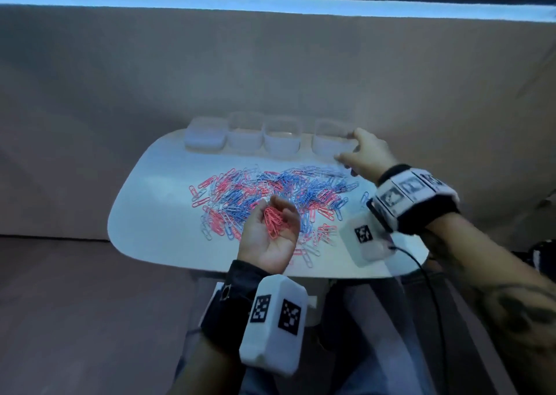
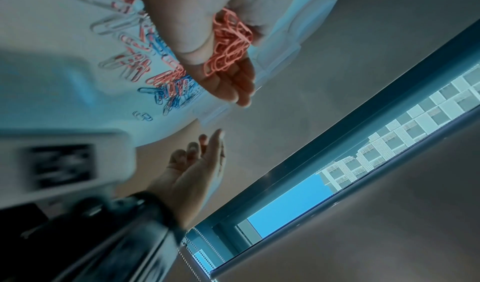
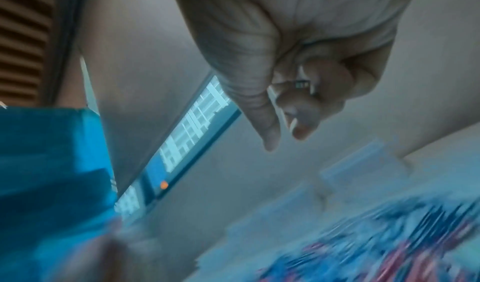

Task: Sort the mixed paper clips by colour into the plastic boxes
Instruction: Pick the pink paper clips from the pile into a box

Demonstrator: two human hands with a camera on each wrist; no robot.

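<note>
Left hand (image 1: 268,238) palm-up over the white table (image 1: 156,214), fingers loosely cupped round a bunch of red clips (image 1: 273,220); right hand (image 1: 362,154) at the rightmost clear box (image 1: 329,137) (grip unclear, blurred); mixed clip pile (image 1: 270,196) spread before the boxes

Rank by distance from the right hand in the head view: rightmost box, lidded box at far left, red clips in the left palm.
1. Rightmost box: at the right hand's fingertips.
2. Red clips: nearer the camera, cupped in the left hand.
3. Lidded box: far left of the row.
</note>
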